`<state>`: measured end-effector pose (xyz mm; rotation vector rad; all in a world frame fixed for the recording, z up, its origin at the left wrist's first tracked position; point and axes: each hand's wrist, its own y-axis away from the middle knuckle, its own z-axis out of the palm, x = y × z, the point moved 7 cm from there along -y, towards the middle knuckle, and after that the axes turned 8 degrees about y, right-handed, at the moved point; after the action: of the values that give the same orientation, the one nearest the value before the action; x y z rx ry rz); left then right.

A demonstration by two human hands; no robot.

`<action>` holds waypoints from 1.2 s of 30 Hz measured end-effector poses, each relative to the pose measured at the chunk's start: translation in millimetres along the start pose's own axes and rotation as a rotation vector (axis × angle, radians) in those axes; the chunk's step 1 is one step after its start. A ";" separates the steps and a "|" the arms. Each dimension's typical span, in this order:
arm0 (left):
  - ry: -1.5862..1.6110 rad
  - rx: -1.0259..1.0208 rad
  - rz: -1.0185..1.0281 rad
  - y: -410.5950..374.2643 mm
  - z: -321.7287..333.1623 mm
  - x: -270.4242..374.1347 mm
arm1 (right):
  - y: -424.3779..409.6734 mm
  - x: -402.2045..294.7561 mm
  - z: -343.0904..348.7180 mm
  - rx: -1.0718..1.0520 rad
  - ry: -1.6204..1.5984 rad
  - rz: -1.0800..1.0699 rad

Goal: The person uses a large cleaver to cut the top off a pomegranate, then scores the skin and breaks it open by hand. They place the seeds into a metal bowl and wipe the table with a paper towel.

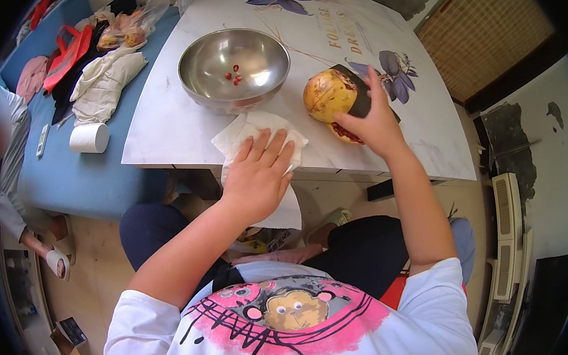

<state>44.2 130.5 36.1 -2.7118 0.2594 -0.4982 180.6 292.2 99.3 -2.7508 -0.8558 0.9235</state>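
My left hand (259,179) lies flat, fingers spread, on a white paper towel (260,127) at the table's front edge; part of the paper hangs over the edge. My right hand (374,118) is raised beside a yellow pomegranate (330,94), thumb and fingers apart; whether the thumb touches the fruit I cannot tell. A cut pomegranate piece (345,135) with red seeds showing lies against it, partly behind my thumb. Both are by a dark flat object (360,99). A stainless steel bowl (234,71) holds several red pomegranate seeds (235,76).
The table (160,127) has a marble-pattern top. At left, a blue sofa (79,178) bears a toilet paper roll (89,138), a remote control (42,140), clothes and a plastic bag of fruit (127,32). Another person (8,164) sits at the far left.
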 end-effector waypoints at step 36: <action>0.235 -0.268 0.414 -69.0 55.5 33.2 | -36.3 27.8 14.8 -0.255 -0.959 0.289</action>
<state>103.2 203.5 24.9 -2.7334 0.9903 -0.6952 172.9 336.7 83.0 -2.5814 -0.6827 2.4289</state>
